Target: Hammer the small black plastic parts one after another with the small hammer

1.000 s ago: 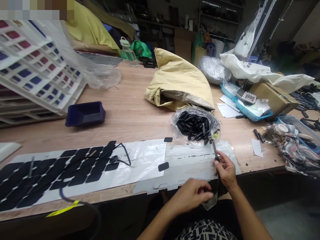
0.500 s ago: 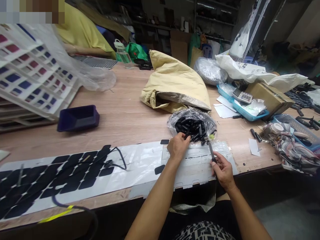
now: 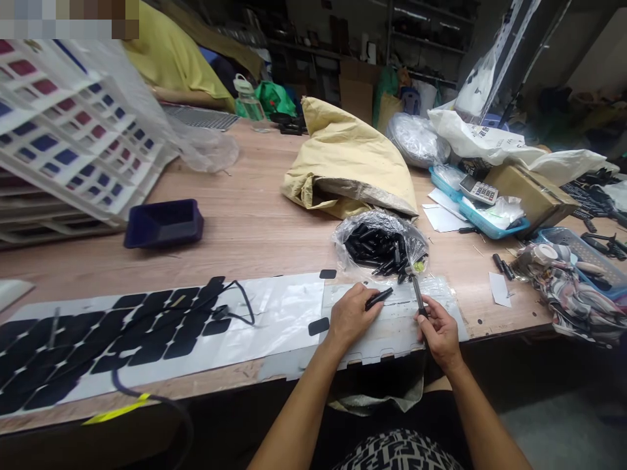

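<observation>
My left hand (image 3: 350, 318) pinches a slim black cylindrical piece (image 3: 379, 298) between thumb and fingers, just over a pale flat board (image 3: 362, 349). Closed around a thin tool (image 3: 418, 294) with a dark handle and a metal-looking shaft is my right hand (image 3: 441, 334). The tool points up and away, its tip near the bag's edge; its exact kind does not show. Beyond both hands lies an open clear plastic bag (image 3: 341, 245) full of similar black pieces (image 3: 372, 247). A small yellow-green bit (image 3: 418, 266) shows at the bag's right side.
A white sheet with black rounded patches (image 3: 186, 333) and a dark cable (image 3: 242, 300) extend left. A purple tray (image 3: 164, 225) and white crate (image 3: 83, 140) stand farther left. Behind the bag lies a yellow sack (image 3: 355, 153); blue baskets (image 3: 494, 225) sit right. A person in yellow (image 3: 176, 59) is opposite.
My left hand has drawn back from the plastic bag toward me with a black piece in its fingers. My right hand keeps the tool in almost the same place.
</observation>
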A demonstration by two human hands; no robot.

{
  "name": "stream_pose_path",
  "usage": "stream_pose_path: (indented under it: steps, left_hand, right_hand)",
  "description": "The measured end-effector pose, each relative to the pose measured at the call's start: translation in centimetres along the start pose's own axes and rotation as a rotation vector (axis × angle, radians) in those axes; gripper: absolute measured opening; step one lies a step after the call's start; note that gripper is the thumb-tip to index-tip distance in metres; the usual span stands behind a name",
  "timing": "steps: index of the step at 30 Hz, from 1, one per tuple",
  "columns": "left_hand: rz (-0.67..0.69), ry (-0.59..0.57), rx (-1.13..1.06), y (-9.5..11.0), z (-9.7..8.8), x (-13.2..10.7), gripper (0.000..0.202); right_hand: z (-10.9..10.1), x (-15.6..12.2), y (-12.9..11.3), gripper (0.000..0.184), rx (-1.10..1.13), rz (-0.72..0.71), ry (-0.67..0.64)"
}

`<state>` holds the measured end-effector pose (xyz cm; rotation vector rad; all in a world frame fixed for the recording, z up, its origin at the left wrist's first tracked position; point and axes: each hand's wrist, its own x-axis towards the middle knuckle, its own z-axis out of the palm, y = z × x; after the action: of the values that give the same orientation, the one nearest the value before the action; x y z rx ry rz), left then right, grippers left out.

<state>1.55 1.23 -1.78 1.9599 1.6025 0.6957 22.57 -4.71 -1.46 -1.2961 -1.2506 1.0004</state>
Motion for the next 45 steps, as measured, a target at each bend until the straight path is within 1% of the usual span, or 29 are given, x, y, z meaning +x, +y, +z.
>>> stream_pose_path:
  steps: [4,10,14,17,20,22,25,27,29,31,32,34,37,39,41,45]
  left_hand:
    - [0.053,0.005,-0.128,-1.0,0.0,0.1,0.033]
    - [0.046,0.009,-0.21,-1.7,0.2,0.2,0.019]
    - [0.022,-0.009,-0.213,-1.5,0.3,0.4,0.019]
    - [-0.024,-0.014,-0.225,-1.2,0.2,0.5,0.018]
    - [-0.057,-0.007,-0.221,-1.1,0.2,0.6,0.015]
    - [-0.065,0.005,-0.207,-1.0,0.3,0.6,0.014]
    - [-0.052,0.026,-0.189,-1.0,0.5,0.5,0.016]
    - [-0.039,0.036,-0.187,-1.1,0.5,0.5,0.017]
    - [-0.031,0.035,-0.187,-1.1,0.5,0.4,0.018]
    - [-0.028,0.027,-0.184,-1.1,0.4,0.4,0.019]
    - [-0.026,0.022,-0.181,-1.0,0.4,0.3,0.019]
    - [-0.018,0.022,-0.181,-1.0,0.3,0.2,0.02]
    - [-0.002,0.053,-0.201,-0.9,0.2,0.1,0.021]
    - [0.015,0.07,-0.204,-0.9,0.2,0.0,0.015]
    - [0.028,0.073,-0.196,-0.9,0.2,0.0,0.01]
    - [0.027,0.071,-0.189,-1.0,0.4,0.1,0.013]
  right_hand:
    - [0.0,-0.1,0.1,0.042,-0.003,-0.001,0.014]
    - [0.0,-1.0,-0.6,0.043,-0.018,0.012,-0.01]
    - [0.5,-2.1,-1.4,0.042,-0.002,0.092,-0.032]
    - [1.2,-2.7,-2.1,0.044,0.09,0.177,-0.005]
    - [1.8,-3.4,-3.0,0.045,0.263,0.252,0.062]
    - [2.0,-4.1,-3.5,0.047,0.376,0.314,0.158]
    - [2.2,-5.0,-3.7,0.045,0.471,0.389,0.3]
    - [2.1,-5.4,-3.6,0.043,0.509,0.394,0.352]
    - [2.0,-5.4,-3.5,0.043,0.53,0.367,0.364]
    - [1.8,-5.0,-3.7,0.042,0.541,0.349,0.306]
    - [1.6,-4.7,-3.8,0.041,0.553,0.35,0.25]
    - [1.3,-4.1,-4.1,0.038,0.599,0.379,0.102]
    - [1.0,-3.4,-4.5,0.033,0.674,0.431,-0.13]
    - [1.2,-3.3,-4.8,0.033,0.654,0.426,-0.23]
    - [1.7,-3.4,-4.8,0.037,0.55,0.373,-0.242]
    - [2.4,-3.9,-3.8,0.043,0.184,0.225,-0.095]
